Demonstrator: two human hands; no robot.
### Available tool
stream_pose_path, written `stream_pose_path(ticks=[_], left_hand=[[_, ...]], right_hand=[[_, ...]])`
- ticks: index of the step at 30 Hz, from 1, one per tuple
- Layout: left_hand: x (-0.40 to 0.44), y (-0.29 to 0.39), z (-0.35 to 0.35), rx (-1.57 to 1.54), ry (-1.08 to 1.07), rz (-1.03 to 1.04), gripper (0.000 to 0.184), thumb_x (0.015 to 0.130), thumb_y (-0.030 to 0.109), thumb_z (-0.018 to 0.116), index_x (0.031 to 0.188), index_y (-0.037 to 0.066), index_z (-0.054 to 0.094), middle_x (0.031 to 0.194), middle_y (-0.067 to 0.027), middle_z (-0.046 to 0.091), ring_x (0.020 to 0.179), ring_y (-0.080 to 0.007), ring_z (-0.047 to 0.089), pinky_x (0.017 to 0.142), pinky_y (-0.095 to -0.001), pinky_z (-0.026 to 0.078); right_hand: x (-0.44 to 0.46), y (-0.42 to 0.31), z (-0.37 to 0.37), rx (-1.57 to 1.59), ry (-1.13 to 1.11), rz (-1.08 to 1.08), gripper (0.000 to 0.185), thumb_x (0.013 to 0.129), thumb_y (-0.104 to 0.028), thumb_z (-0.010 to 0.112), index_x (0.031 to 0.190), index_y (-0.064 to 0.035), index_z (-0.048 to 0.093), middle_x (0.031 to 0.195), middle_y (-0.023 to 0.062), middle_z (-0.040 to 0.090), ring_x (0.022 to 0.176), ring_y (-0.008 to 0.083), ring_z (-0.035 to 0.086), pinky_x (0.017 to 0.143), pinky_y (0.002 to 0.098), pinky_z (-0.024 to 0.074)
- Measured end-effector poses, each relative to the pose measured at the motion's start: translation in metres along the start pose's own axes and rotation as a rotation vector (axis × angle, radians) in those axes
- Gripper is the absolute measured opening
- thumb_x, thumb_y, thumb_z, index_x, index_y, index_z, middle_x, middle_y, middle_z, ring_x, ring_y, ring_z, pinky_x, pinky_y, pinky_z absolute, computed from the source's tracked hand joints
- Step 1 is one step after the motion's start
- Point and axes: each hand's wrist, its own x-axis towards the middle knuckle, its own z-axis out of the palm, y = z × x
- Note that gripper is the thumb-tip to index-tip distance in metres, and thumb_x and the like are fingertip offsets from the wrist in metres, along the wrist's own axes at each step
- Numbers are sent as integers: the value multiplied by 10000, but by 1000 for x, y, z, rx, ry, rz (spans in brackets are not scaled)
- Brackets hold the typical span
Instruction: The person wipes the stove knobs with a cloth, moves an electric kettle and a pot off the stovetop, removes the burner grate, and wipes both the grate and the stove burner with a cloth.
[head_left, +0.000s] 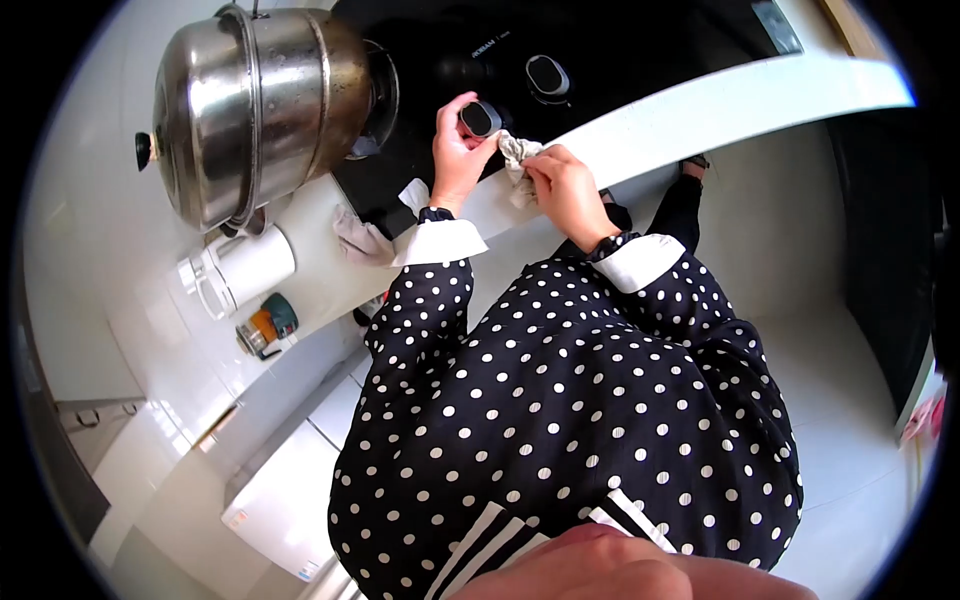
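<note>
My left hand has its fingers closed around a stove knob, dark with a grey oval face. Whether that knob is still attached to the cooktop I cannot tell. A crumpled, pale cloth is pinched in my right hand, and its upper end reaches the fingers of my left hand beside the knob. Another knob sits on the black cooktop, beyond both hands.
At the left a large steel steamer pot stands on a burner. A second cloth, a white kettle-like appliance and a jar with a green lid are on the counter. The white counter edge runs to the right.
</note>
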Motion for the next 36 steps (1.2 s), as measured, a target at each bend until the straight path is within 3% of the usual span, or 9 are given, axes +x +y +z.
stream_pose_path(ticks=[4, 8, 12, 17, 22, 26, 30, 34, 36], left_hand=[[3, 10, -9, 71, -147, 98, 748, 730, -109, 657, 1371, 88, 324, 1290, -97, 384, 999, -142, 551, 765, -234, 514], [8, 35, -12, 515, -312, 240, 595, 735, -103, 616, 1269, 134, 502, 1246, -104, 389, 980, -189, 559, 732, -243, 534], [18, 58, -17, 725, -451, 254, 471, 735, -74, 623, 1165, 109, 562, 1176, -90, 485, 886, -250, 611, 689, -306, 519], [34, 74, -21, 1014, -560, 428, 401, 681, 35, 713, 1060, 98, 594, 1065, -67, 581, 872, -298, 602, 722, -351, 511], [40, 72, -26, 1031, -659, 579, 390, 690, 26, 704, 1059, 77, 590, 1057, -90, 580, 858, -299, 609, 713, -333, 510], [52, 58, -29, 968, -711, 744, 388, 691, -6, 678, 1062, 57, 584, 1045, -101, 579, 827, -291, 611, 696, -315, 508], [60, 52, -34, 922, -745, 752, 391, 656, -19, 667, 1032, 60, 594, 975, -104, 580, 849, -330, 597, 724, -359, 502], [61, 51, -31, 906, -766, 736, 380, 654, -19, 653, 1022, 70, 607, 938, -96, 575, 813, -298, 599, 711, -338, 504], [64, 49, -31, 890, -761, 851, 346, 679, 63, 715, 1010, 75, 615, 924, -92, 573, 795, -274, 603, 687, -324, 507]], right_hand=[[-6, -11, -6, 43, 162, 57, 116, 814, -55, 582, 898, -29, 658, 868, 151, 594, 781, 340, 601, 709, 390, 490], [3, -13, 11, -61, 161, -26, 218, 795, -74, 580, 1008, -33, 607, 944, 138, 558, 865, 322, 571, 751, 390, 487], [12, -3, 20, -535, 141, -252, 268, 797, -100, 557, 1045, 1, 572, 987, 79, 532, 912, 236, 508, 787, 322, 462], [13, -1, 17, -426, 256, -242, 154, 726, -76, 611, 867, -76, 674, 978, 56, 537, 915, 244, 497, 793, 305, 462], [13, 0, 34, -265, 396, -30, 148, 695, -57, 645, 839, -41, 679, 959, 91, 566, 902, 275, 536, 761, 345, 488], [23, -5, 71, -18, 753, 27, 214, 778, -61, 613, 989, -44, 648, 945, 141, 563, 843, 334, 560, 741, 376, 490], [16, -22, 126, -91, 787, 112, 458, 798, -1, 538, 1242, 48, 438, 1039, 208, 489, 925, 385, 564, 774, 417, 500], [0, -20, 148, -160, 681, 107, 314, 778, 19, 515, 1087, 68, 487, 1015, 225, 486, 860, 382, 579, 739, 414, 513], [-14, -23, 169, -149, 412, 83, 158, 774, -34, 541, 919, 24, 564, 920, 202, 532, 807, 358, 591, 711, 416, 508]])
